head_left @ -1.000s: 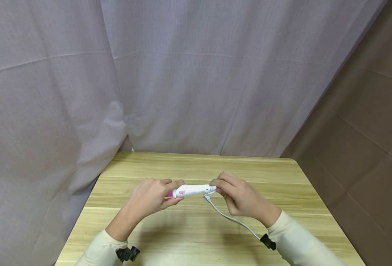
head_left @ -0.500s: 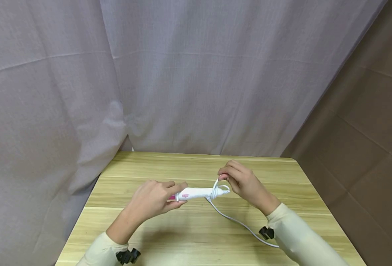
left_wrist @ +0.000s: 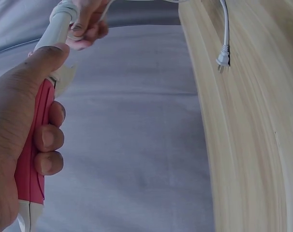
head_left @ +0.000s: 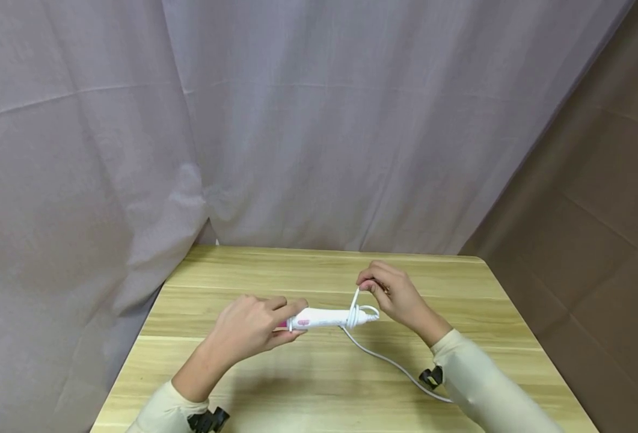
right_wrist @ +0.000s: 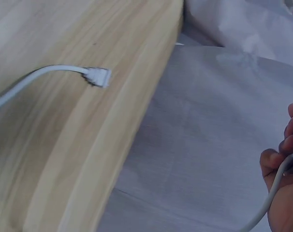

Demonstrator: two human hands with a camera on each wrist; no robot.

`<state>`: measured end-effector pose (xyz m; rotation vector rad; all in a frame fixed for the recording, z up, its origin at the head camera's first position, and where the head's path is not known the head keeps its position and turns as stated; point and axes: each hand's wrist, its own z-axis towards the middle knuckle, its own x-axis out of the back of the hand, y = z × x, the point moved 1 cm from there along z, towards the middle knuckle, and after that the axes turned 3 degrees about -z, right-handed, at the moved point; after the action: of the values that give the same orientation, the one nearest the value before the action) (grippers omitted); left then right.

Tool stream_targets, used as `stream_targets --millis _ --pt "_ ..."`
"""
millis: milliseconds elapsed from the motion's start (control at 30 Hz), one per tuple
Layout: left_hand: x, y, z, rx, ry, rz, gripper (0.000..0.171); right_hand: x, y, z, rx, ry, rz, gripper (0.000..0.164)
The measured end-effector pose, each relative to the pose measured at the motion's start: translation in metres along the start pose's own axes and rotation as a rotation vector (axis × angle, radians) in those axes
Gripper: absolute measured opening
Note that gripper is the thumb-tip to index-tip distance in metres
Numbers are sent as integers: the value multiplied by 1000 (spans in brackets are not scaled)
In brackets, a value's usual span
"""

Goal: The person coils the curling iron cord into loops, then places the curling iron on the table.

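My left hand (head_left: pixel 256 325) grips a slim hair straightener, with a white handle (head_left: pixel 324 317) and a pink barrel (left_wrist: pixel 34 140), held level above the table. Fingers curl round the barrel, and the thumb lies along it. White cord coils (head_left: pixel 353 316) wrap the handle's far end. Just above them, my right hand (head_left: pixel 391 291) pinches the white cord (head_left: pixel 356 296) between thumb and fingers and draws it upward. The cord's two-pin plug (left_wrist: pixel 224 58) lies on the table in both wrist views. In the right wrist view, the right hand shows only at the edge.
The wood-grain table (head_left: pixel 189 361) spans the space under both hands. A grey curtain (head_left: pixel 319 150) hangs behind its far edge, and a brown cloth (head_left: pixel 584 252) hangs at the right. A trailing length of cord (head_left: pixel 394 364) runs toward the right forearm.
My right hand has left the handle's end and moved up and right, lifting a strand of cord from the coils. The straightener has shifted slightly right; the left hand keeps its hold.
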<state>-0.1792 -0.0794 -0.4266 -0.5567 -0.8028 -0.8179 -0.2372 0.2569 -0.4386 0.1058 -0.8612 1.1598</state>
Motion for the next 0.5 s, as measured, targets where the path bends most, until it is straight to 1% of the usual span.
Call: stream_targets --millis 100,133,200,267,333,367,433,500 --pt "1 0 0 -3 5 6 47 -6 6 -5 30 6 -11 30" --pt "1 0 0 -4 10 9 47 -8 8 -7 38 8 -17 32" --pt "1 0 1 -4 20 14 47 -12 9 -11 42 1 -26 28" --pt "1 -1 1 -1 28 23 47 -15 8 -15 34 -22 -34 18" --pt "1 -1 1 2 35 31 47 -18 7 -18 7 -62 -49 10" --pt "1 -1 1 3 36 33 47 -19 6 -20 -7 -85 -55 12" --pt "0 0 1 1 36 33 47 -21 5 -25 -60 -133 -61 26" --pt "0 0 2 -2 34 32 47 -23 4 -29 -135 -179 -76 35"
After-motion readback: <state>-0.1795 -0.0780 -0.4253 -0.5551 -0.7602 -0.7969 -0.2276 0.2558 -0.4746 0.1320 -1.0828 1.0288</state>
